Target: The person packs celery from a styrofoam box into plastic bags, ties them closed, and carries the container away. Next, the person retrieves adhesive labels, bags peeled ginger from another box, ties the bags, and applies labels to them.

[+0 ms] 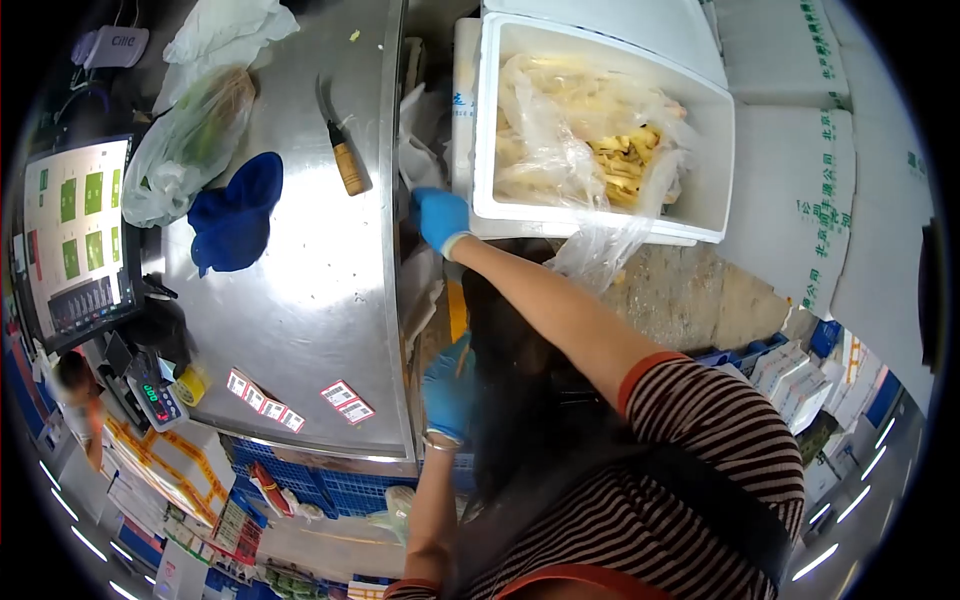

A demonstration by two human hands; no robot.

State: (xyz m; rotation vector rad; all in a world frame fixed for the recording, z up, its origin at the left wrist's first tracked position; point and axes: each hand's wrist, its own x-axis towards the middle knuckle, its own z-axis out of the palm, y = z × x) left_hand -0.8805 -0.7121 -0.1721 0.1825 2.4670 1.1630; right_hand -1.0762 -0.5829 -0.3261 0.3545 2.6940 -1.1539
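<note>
Both hands wear blue gloves. My right hand [441,219] reaches across to the gap between the metal table and a white foam box [608,222]. Its fingers look curled and are partly hidden, close to some white plastic [420,150] in that gap. Nearer my body, my left hand [448,392] is beside the table's edge with bent fingers; a thin tan strip shows at them, too small to name. Inside the foam box, a clear plastic bag [560,130] lies open around yellow, knobbly pieces [625,165], and its end hangs over the rim.
On the metal table [300,320] lie a curved knife [342,150] with a wooden handle, a blue cloth [238,215], a bag of greens [195,135] and labels [265,400]. A monitor [80,235] and a scale [155,395] line its far side. White cartons [785,180] stand beyond the box.
</note>
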